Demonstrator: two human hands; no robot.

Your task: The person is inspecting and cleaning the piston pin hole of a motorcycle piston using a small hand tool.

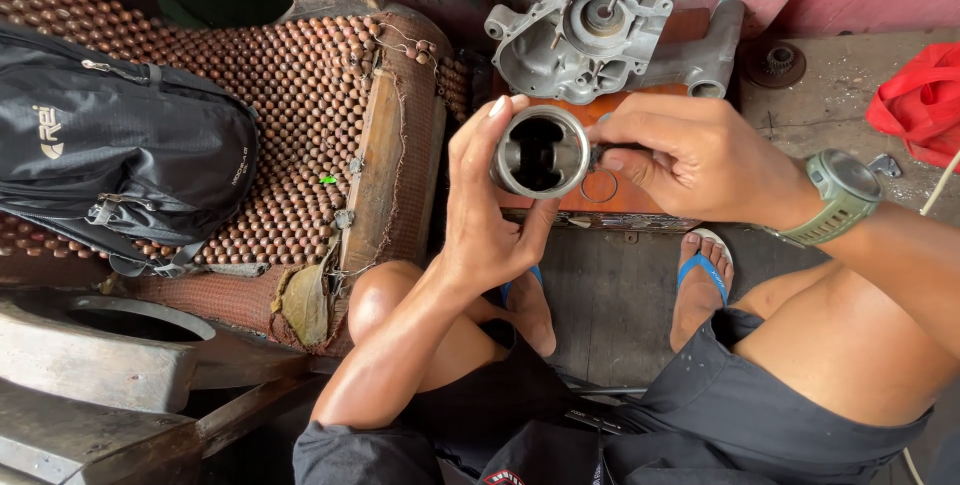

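My left hand (pixel 487 207) grips a round metal piston (pixel 541 152), its hollow open end turned up toward me. My right hand (pixel 690 157) touches the piston's right side, fingers pinched on a small dark part at its edge; what that part is I cannot tell. A green watch (pixel 845 195) sits on my right wrist. Both hands hover above a reddish-brown box (pixel 640 197) on the floor.
A grey engine casing (pixel 585 30) rests behind the box, with a gear (pixel 775 63) to its right. A black backpack (pixel 110 145) lies on a beaded wooden seat cover (pixel 300 95) at left. A red bag (pixel 920 105) sits at far right. My sandalled feet (pixel 700 280) are below.
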